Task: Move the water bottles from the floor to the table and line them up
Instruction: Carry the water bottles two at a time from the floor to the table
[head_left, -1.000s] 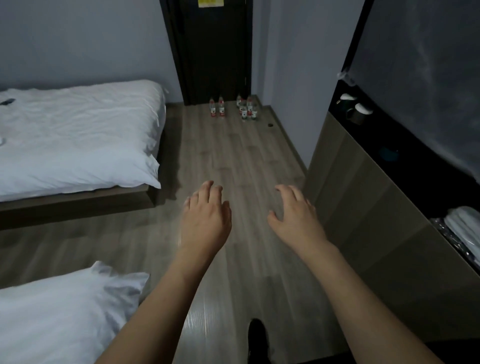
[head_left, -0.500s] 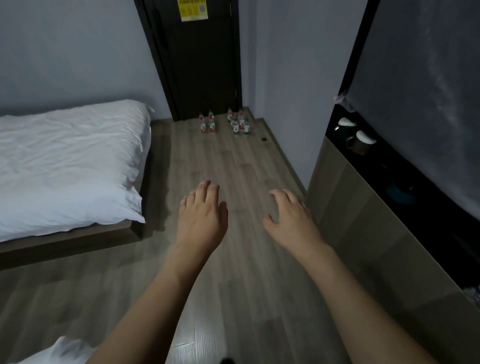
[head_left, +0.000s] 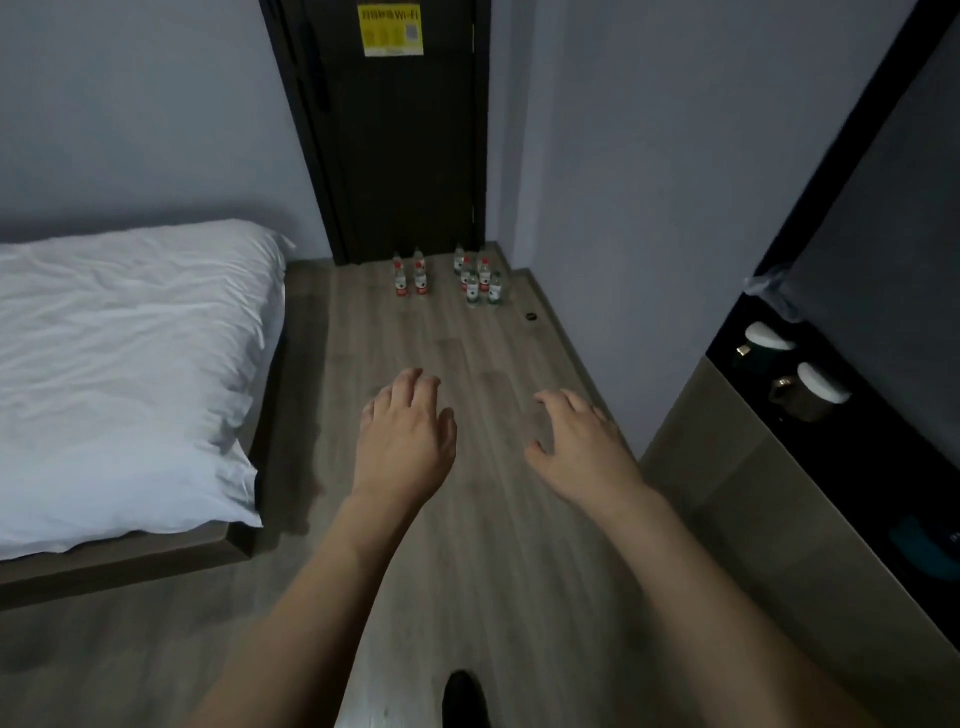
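Observation:
Several small water bottles stand on the wooden floor in front of a dark door, in two clusters: a left cluster with red labels (head_left: 410, 278) and a right cluster (head_left: 479, 280) with red and green labels. My left hand (head_left: 408, 439) and my right hand (head_left: 582, 444) are stretched out in front of me, palms down, fingers apart, holding nothing. Both hands hover well short of the bottles. A dark table top (head_left: 852, 467) runs along the right wall.
A bed with white bedding (head_left: 124, 364) fills the left side, on a wooden frame (head_left: 228, 545). Two dark cups with white lids (head_left: 810, 395) stand on the table. A small dark round object (head_left: 531, 316) lies by the right wall. A dark shoe tip (head_left: 462, 699) shows below.
The view has moved forward down the aisle toward the door; the bottles look larger and nearer. The second bed's pillow has left the view. Both hands stay open and outstretched.

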